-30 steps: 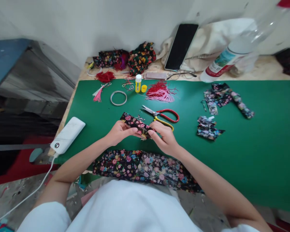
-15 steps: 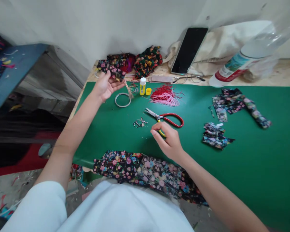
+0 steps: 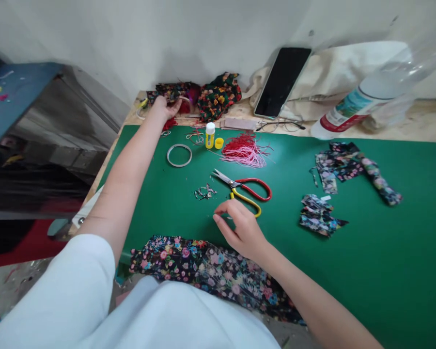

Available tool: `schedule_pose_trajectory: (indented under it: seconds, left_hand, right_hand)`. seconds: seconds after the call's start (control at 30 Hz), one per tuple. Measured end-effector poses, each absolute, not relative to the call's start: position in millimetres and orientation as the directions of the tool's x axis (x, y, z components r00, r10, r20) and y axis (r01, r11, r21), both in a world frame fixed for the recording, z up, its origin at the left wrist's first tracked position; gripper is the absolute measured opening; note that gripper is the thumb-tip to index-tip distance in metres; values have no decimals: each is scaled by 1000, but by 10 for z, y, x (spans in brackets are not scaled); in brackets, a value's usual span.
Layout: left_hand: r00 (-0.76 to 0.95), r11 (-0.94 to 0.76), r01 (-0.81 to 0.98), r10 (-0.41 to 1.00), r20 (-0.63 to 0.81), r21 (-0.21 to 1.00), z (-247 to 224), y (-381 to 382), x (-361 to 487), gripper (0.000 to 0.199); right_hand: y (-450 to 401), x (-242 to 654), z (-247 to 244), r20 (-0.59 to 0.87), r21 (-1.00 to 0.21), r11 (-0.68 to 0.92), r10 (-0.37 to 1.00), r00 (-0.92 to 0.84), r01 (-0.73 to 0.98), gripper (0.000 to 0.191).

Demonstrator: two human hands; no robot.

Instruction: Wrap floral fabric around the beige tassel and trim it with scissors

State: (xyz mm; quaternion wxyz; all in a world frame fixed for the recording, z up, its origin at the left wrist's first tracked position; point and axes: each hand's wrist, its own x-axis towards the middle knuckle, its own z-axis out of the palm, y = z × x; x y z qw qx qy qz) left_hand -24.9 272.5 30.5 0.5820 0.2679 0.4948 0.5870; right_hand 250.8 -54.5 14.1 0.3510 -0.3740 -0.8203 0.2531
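Note:
My left hand (image 3: 170, 110) reaches to the back left edge, against a heap of dark floral cloth (image 3: 177, 89). Its thumb and fingers are apart, partly hidden against the cloth, and a pale strand shows by the fingertips. My right hand (image 3: 239, 230) hovers over the green mat with fingers curled and thumb close to the index finger; nothing shows between them. Just beyond it lie scissors (image 3: 233, 184) with one red and one yellow handle, blades parted. A long strip of floral cloth (image 3: 189, 259) lies along the front edge, below my right hand.
Beyond the scissors are a tape ring (image 3: 179, 155), a glue stick (image 3: 210, 136), its yellow cap (image 3: 219, 143) and red and pink cords (image 3: 245, 151). Floral scraps (image 3: 321, 215) lie right. A phone (image 3: 283, 82), eyeglasses (image 3: 281, 126) and a plastic bottle (image 3: 349, 111) are behind.
My left hand has moved back to the heap; the floral piece with a beige tassel that it held no longer shows clearly. My right hand has shifted slightly nearer, uncovering the yellow handle.

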Motion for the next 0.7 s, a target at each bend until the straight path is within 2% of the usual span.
schedule_pose_trajectory:
  seconds: [0.1,0.23,0.47,0.7]
  left_hand:
    - [-258,215,-491,889,-377,844,260,2711,-199,34]
    - [-284,249,-530,849,-446,811,291,2671,-167,41]
    - [-270,247,-554,850,-452,795,309,2625,-211,47]
    - [-234,265,-523,869,-436,810,338,2562,-305,39]
  right_hand:
    - [-551,2507,140,384,-646,620,768,-513,445,6]
    - [-560,2503,114,385,-597,660,734,-560,455,7]
    - [-542,2501,81,389,-543,685,718,-577,487,6]
    - [-542,2499,69,388,-513,693,713,-584,506,6]
